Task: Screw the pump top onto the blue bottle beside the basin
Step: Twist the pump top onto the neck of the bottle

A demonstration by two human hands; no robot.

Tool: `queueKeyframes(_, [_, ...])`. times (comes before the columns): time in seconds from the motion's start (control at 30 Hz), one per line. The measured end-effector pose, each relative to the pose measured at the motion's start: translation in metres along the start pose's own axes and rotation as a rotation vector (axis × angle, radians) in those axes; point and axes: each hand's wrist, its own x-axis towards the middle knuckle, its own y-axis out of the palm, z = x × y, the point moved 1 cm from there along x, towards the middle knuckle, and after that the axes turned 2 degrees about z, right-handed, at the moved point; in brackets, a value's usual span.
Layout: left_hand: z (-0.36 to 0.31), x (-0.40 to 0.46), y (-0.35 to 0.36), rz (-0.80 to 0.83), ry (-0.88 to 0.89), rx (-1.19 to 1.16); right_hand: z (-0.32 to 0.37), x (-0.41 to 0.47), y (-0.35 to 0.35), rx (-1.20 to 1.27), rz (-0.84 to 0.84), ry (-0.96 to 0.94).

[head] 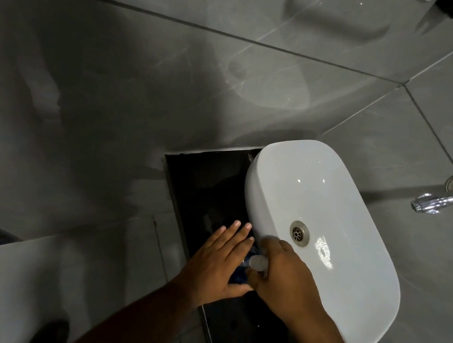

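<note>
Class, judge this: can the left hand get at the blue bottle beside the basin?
Probably yes: the left hand lies against the dark blue bottle, nothing between; the right hand grips only the pale rounded pump top above.

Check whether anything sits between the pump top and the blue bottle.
Nothing visible does. The right hand grips the pump top directly over the blue bottle; the left hand steadies it with straight fingers. The hands hide the neck itself.

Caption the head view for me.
Beside the white basin, the right hand grips the pump top on the blue bottle; the left hand rests against it.
</note>
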Motion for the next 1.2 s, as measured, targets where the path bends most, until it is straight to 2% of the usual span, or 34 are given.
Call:
queueKeyframes(0.1, [0.0,0.0,-0.001,-0.006,0.002,-0.012,0.002,0.001,-0.002,0.01,0.04,-0.029])
queueKeyframes(0.27, [-0.001,0.0,0.001,-0.009,0.002,-0.008,-0.004,0.003,-0.001,-0.041,-0.007,-0.027])
queueKeyframes(0.47, [0.0,0.0,0.001,-0.01,0.007,-0.005,-0.019,-0.004,0.002,0.084,0.079,-0.143])
queueKeyframes(0.67, [0.001,-0.002,0.0,-0.018,0.009,0.024,-0.026,0.003,0.0,0.024,0.043,-0.05])
queueKeyframes(0.8, [-0.001,-0.002,0.0,-0.021,0.011,0.025,-0.029,0.002,0.002,0.158,0.077,-0.119])
queueKeyframes(0.87, [-0.001,-0.001,0.0,-0.016,0.008,0.028,-0.026,0.002,0.003,0.125,0.085,-0.138])
queueKeyframes(1.03, [0.0,-0.001,0.001,-0.004,-0.001,0.028,-0.021,0.007,0.003,0.072,-0.015,-0.053])
queueKeyframes(1.2, [0.001,-0.002,0.001,-0.005,0.0,0.021,-0.023,0.004,0.005,0.23,0.07,-0.11])
